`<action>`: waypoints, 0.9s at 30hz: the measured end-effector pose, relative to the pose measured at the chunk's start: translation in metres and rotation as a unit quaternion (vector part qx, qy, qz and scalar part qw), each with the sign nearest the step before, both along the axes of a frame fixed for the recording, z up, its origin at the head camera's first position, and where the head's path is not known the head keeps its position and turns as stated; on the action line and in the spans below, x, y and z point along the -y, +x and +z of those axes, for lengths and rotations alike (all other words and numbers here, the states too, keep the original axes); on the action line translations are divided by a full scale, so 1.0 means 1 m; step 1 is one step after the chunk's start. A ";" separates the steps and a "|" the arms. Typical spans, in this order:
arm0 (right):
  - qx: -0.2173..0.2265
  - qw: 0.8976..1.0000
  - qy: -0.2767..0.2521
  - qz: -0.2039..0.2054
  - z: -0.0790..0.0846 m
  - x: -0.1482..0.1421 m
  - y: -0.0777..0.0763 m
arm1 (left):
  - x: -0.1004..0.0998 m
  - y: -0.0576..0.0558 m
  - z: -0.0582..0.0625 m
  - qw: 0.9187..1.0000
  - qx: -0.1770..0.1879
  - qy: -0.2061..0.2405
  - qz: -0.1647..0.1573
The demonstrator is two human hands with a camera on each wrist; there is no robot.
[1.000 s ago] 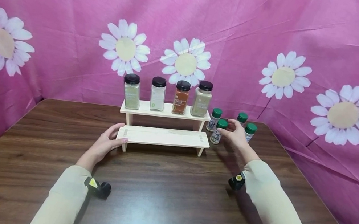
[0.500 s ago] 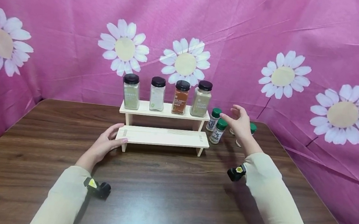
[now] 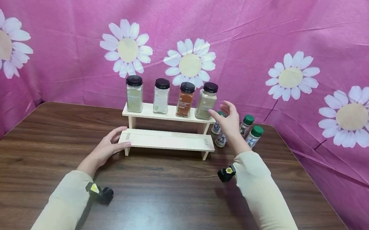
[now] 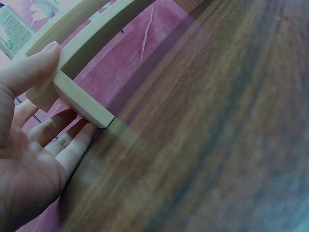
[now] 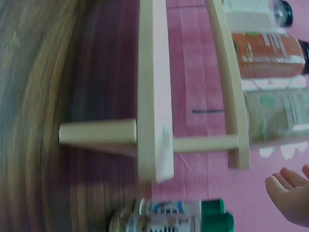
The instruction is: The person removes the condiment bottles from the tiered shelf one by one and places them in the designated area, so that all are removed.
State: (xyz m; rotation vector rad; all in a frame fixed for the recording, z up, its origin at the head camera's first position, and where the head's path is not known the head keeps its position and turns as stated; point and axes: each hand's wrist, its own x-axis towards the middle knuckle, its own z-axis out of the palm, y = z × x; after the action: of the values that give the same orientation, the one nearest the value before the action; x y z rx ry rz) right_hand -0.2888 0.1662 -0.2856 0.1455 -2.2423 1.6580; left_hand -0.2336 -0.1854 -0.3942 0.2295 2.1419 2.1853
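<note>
Now, left hand (image 3: 109, 146) gripping rack (image 3: 167, 140), right (image 3: 231, 124) near jar (image 3: 205, 104)

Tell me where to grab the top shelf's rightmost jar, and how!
I'd probably hold the jar around its body, under the black lid, from the right: it stands upright at the end of the shelf, with the red jar on its left. The right hand is near.

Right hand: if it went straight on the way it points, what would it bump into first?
Probably the rightmost black-lidded jar on the upper shelf; the right hand points roughly toward it, though depth is unclear.
</note>
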 end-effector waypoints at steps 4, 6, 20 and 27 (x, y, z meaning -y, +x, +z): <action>-0.018 1.000 0.000 -0.007 -0.002 0.014 -0.003 | 0.000 0.000 0.000 1.000 -0.001 -0.002 0.000; -0.025 1.000 -0.006 -0.011 -0.004 0.020 -0.006 | 0.000 0.000 0.000 1.000 -0.002 -0.002 0.000; -0.021 0.994 0.043 -0.097 -0.008 0.042 -0.013 | 0.000 0.001 0.001 1.000 0.001 0.002 -0.002; -0.013 0.990 0.047 -0.130 -0.009 0.047 -0.017 | 0.001 0.001 0.000 1.000 0.003 0.006 -0.004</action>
State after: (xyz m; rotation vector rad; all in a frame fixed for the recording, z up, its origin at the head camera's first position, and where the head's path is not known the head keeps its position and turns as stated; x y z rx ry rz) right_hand -0.3054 0.1187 -0.2946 -0.0994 -2.2117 1.4087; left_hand -0.2330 -0.1864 -0.3937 0.2316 2.1216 2.1913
